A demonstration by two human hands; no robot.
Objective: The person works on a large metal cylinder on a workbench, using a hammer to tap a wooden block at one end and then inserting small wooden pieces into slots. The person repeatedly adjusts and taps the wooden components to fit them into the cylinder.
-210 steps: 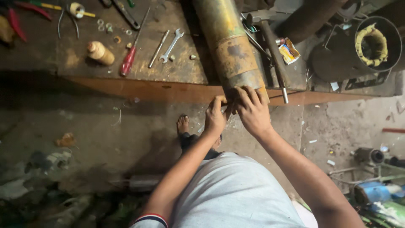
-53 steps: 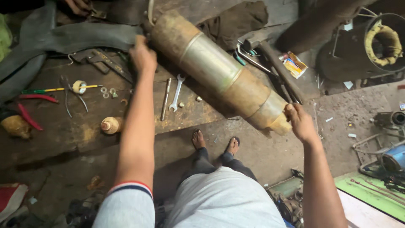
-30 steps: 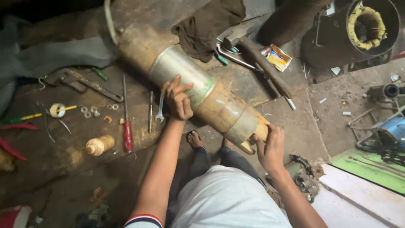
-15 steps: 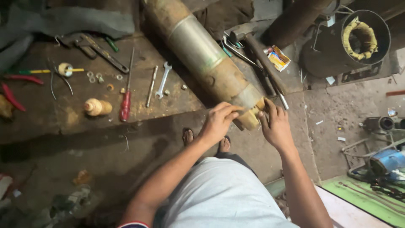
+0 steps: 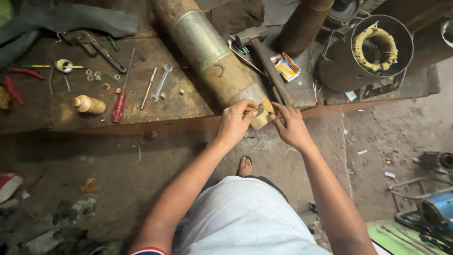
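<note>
Nearest the body, both hands meet at the near end of the long rusty cylinder [image 5: 207,52], which lies slanted on the bench [image 5: 179,101] with that end jutting just past the front edge: the left hand [image 5: 234,123] is closed around the end cap and the right hand [image 5: 291,126] presses its fingers against it from the other side. The work looks to be at the end cap only, the body untouched. Open floor lies below, while farther back a spanner [image 5: 161,82], a red-handled screwdriver [image 5: 119,101] and a hammer [image 5: 264,61] crowd both sides.
</note>
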